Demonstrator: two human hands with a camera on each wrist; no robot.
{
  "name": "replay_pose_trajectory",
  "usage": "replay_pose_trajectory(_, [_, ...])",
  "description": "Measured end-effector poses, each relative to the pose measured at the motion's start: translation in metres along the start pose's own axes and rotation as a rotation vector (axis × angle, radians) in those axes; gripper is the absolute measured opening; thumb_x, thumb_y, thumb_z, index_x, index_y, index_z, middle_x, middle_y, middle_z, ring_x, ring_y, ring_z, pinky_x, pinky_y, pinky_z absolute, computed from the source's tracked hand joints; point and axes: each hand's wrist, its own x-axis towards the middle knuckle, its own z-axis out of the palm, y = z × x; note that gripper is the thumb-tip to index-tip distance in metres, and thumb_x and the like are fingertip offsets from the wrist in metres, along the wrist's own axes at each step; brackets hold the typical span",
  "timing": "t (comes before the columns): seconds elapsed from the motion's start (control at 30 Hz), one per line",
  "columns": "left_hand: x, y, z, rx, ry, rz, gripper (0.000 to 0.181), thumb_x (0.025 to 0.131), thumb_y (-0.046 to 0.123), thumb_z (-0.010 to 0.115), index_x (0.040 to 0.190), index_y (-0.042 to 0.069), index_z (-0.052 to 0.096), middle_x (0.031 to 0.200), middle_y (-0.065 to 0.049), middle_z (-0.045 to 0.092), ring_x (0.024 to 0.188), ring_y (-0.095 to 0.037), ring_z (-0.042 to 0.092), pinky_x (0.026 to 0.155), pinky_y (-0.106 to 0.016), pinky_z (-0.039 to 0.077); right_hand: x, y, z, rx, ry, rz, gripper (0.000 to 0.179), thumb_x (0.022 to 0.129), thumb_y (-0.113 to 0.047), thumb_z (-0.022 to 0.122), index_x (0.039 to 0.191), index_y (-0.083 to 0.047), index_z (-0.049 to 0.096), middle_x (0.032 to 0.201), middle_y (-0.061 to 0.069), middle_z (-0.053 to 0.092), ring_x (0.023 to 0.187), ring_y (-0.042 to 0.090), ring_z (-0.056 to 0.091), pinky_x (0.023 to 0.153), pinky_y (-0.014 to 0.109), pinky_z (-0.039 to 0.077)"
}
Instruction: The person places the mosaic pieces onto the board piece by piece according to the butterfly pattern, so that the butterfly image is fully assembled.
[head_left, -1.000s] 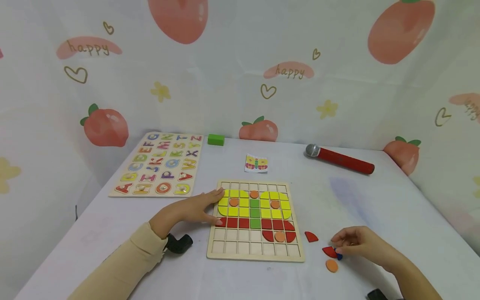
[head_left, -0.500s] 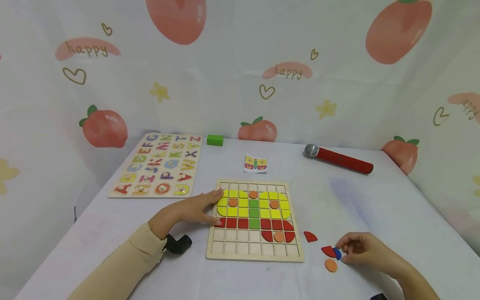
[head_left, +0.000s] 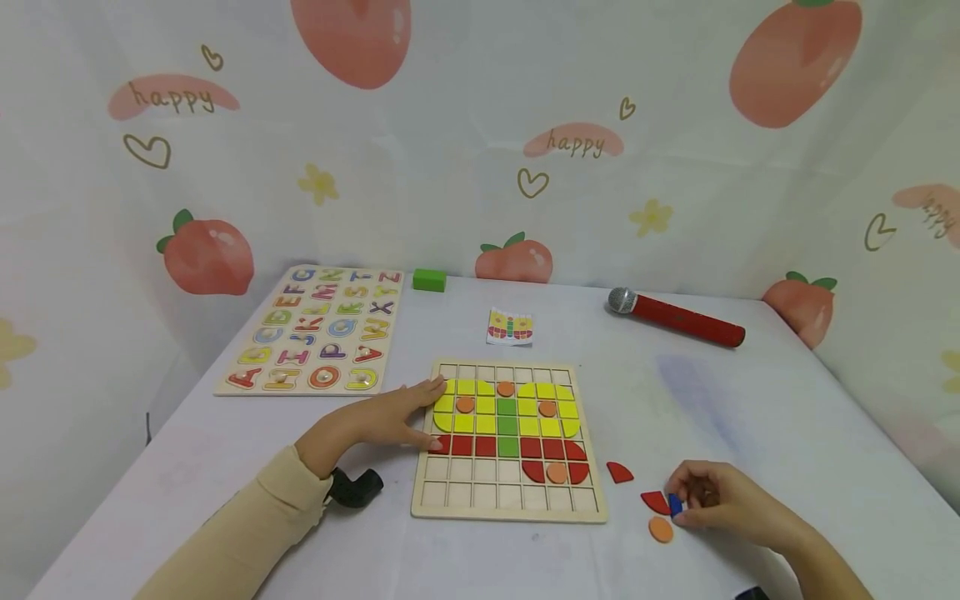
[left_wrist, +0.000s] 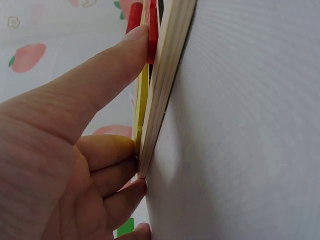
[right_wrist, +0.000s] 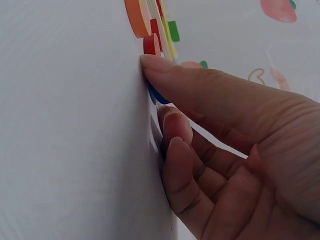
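My left hand [head_left: 382, 417] lies at the left side of a wooden grid board [head_left: 472, 496]. Its thumb touches a red piece [left_wrist: 153, 40] and its other fingers reach along the edge. Yellow, red, green and orange pieces fill several rows of the board in a butterfly-like pattern. To the right of the board, my right hand [head_left: 731, 504] pinches a small blue piece [head_left: 675, 504] between thumb and forefinger, low at the table. Beside it lie a red quarter-circle piece [head_left: 655, 502] and an orange disc [head_left: 661, 529]. Another red quarter-circle piece [head_left: 619, 472] lies nearer the board.
A picture card [head_left: 510, 326] with the butterfly pattern lies behind the board. An alphabet puzzle board [head_left: 315, 333] stands at the back left, with a green block [head_left: 429, 280] next to it. A red microphone [head_left: 678, 319] lies at the back right.
My right hand first drew slightly back from the blue piece, baring it on the table, then came back and took it between thumb and forefinger. My left hand has stayed on the board.
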Motion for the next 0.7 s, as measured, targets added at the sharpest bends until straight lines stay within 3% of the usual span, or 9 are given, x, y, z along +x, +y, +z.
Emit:
replay_pose_trajectory(0.27, [0.000,0.000,0.000,0.006,-0.001,-0.016,0.094,0.077,0.049,0.070,0.150,0.016,0.021,0.158,0.001,0.012,0.146,-0.018,0.010,0.119,-0.042,0.011,0.009,-0.008,-0.003,-0.013,0.024,0.169,0.021,0.086,-0.016,0.066,0.093,0.002,0.057,0.081,-0.002,0.056,0.069,0.003,0.052,0.058,0.020,0.046])
replay_pose_trajectory(0.7, [0.000,-0.001,0.000,0.021,0.004,-0.017,0.093,0.077,0.050,0.069,0.149,0.017,0.021,0.158,0.002,0.012,0.146,-0.016,0.010,0.119,-0.041,0.011,0.052,-0.045,0.005,0.036,-0.054,0.167,0.021,0.085,-0.014,0.067,0.089,0.005,0.062,0.084,0.012,0.066,0.069,0.009,0.061,0.066,0.021,0.055])
